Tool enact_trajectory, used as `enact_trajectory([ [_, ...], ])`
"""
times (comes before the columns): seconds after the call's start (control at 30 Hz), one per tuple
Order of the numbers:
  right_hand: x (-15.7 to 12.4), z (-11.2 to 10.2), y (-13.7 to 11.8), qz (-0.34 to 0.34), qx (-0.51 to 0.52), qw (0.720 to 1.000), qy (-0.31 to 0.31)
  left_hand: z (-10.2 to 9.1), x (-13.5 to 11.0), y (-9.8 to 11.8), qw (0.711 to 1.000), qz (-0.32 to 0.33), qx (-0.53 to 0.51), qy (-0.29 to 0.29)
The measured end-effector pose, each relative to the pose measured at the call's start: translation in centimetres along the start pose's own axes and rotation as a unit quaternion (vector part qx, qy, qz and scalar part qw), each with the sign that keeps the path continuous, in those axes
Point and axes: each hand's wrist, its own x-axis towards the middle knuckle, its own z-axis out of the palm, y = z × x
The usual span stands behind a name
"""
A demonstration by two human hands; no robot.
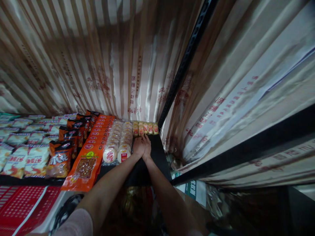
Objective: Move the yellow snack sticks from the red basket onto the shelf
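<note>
My left hand point(138, 146) and my right hand point(146, 146) are side by side, touching or nearly so, over the far part of a black shelf point(157, 164). Right in front of my fingertips stands a short row of small yellow packs point(145, 128) with red labels, along the shelf's back edge. Fingers of my right hand stretch forward to these packs; my left fingers look extended too, though partly foreshortened. Whether they touch the packs is hard to make out. Just left of my hands are two rows of round, pale wrapped biscuits or cakes point(123, 153) with red labels.
Orange snack packets point(83, 167) overlap in a row further left, beside orange-and-black bags point(59, 160) and white snack bags point(36, 160). A red basket point(27, 206) is below at left. Pale printed curtains point(118, 65) hang behind a black metal post point(182, 68).
</note>
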Motion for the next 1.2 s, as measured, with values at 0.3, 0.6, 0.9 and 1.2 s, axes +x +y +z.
enact_trajectory([
  [0.3, -2.8, -1.4, -0.3, 0.007, 0.036, 0.999, -0.009, -2.0, -2.9, -0.5, 0.988, -0.007, 0.153, -0.028],
  [0.6, -6.5, -3.1, -1.7, 0.035, -0.004, 0.997, -0.062, -3.1, -7.0, -0.6, 0.979, -0.015, 0.194, -0.053],
  [0.9, -10.7, -4.6, -3.7, 0.041, -0.018, 0.995, -0.086, -4.5, -11.0, -1.6, 0.98, -0.015, 0.193, -0.047],
  [1.2, -14.5, -4.5, -4.6, 0.03, -0.023, 0.996, -0.081, -5.8, -14.6, -3.0, 0.985, -0.027, 0.161, -0.052],
])
